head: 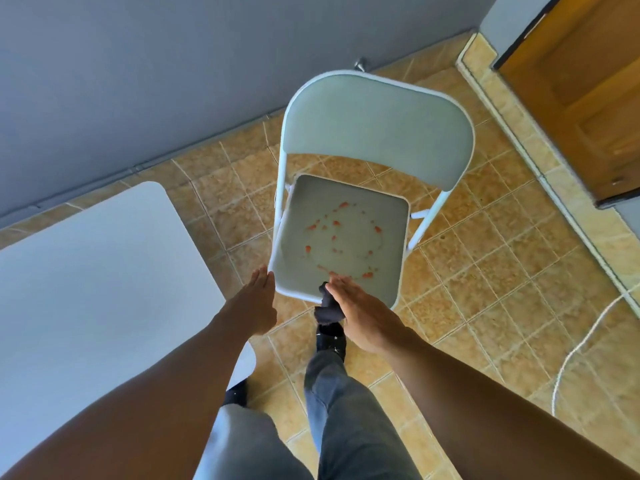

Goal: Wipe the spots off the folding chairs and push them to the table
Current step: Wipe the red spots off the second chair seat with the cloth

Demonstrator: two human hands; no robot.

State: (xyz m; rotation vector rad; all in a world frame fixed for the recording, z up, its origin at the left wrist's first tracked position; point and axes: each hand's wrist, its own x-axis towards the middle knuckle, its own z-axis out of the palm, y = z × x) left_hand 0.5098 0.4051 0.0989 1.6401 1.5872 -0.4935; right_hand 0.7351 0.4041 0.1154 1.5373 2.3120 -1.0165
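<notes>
Folding chair stands open on tiled floor, right of white table, backrest far. Orange spots ring seat. Left hand flat, fingers spread wide, at near-left seat corner. Right hand presses dark cloth over near seat edge, fingers extended.
</notes>
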